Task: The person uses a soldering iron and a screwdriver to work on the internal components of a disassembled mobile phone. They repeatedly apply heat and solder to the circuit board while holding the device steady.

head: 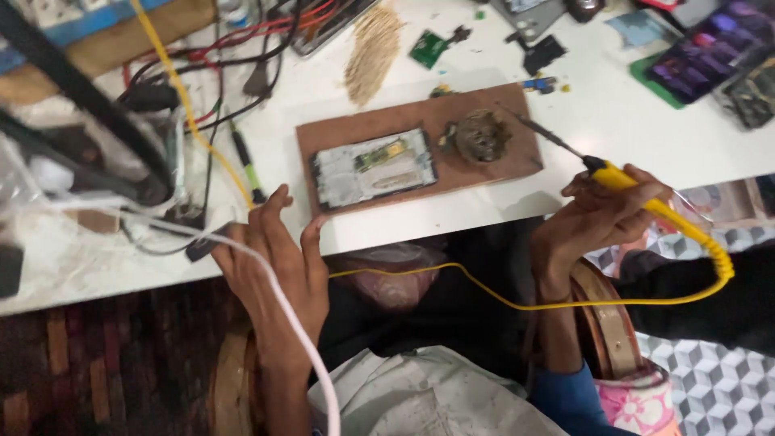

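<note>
My left hand [274,250] hangs at the near edge of the white table [646,137], forearm rising from below, fingers loosely spread, gripping nothing; a white cable [282,307] crosses its back. My right hand [597,222], wrist bent, is closed around the yellow soldering iron [622,182], its tip pointing far-left toward the brown board [339,129]. On that board lies an opened phone [373,168] beside a solder-cleaning wad [482,136].
</note>
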`<move>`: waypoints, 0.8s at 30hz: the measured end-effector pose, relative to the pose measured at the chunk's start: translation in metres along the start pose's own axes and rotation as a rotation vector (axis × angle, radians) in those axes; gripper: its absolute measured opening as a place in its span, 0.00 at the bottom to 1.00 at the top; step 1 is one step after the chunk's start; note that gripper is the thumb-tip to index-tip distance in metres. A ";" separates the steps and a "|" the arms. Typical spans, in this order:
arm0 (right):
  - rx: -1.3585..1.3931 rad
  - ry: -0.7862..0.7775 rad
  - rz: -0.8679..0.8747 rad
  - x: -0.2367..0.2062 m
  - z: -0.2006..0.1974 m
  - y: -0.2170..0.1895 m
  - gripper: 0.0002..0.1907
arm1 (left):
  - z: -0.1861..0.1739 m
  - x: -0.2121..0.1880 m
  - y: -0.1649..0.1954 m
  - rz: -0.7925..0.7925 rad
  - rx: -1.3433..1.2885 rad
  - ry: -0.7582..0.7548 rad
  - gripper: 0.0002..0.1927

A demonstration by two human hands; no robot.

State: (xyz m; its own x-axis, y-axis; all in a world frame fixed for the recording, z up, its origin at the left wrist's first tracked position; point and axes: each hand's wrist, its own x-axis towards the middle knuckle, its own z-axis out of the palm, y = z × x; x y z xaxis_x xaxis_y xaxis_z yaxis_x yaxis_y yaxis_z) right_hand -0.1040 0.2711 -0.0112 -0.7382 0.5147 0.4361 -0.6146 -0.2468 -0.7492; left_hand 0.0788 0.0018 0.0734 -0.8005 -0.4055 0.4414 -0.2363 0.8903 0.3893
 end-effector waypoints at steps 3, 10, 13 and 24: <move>-0.083 -0.028 -0.081 0.002 0.004 -0.008 0.22 | 0.002 0.009 0.006 -0.057 0.073 0.072 0.16; -0.343 -0.104 -0.199 0.001 0.016 -0.022 0.18 | 0.016 0.023 -0.003 -0.137 0.324 0.079 0.18; -0.411 -0.146 -0.261 -0.001 0.019 -0.023 0.18 | 0.027 0.021 -0.002 -0.179 0.409 0.048 0.17; -0.400 -0.185 -0.140 -0.011 0.011 -0.023 0.18 | 0.031 0.023 0.003 -0.265 0.616 -0.154 0.13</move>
State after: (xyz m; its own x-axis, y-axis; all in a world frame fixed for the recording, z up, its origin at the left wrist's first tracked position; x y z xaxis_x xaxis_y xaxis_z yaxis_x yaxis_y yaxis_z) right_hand -0.0847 0.2627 0.0068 -0.7154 0.3563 0.6011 -0.5830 0.1698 -0.7945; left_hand 0.0427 0.0019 0.0592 -0.7306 -0.6325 0.2574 -0.6687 0.7390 -0.0822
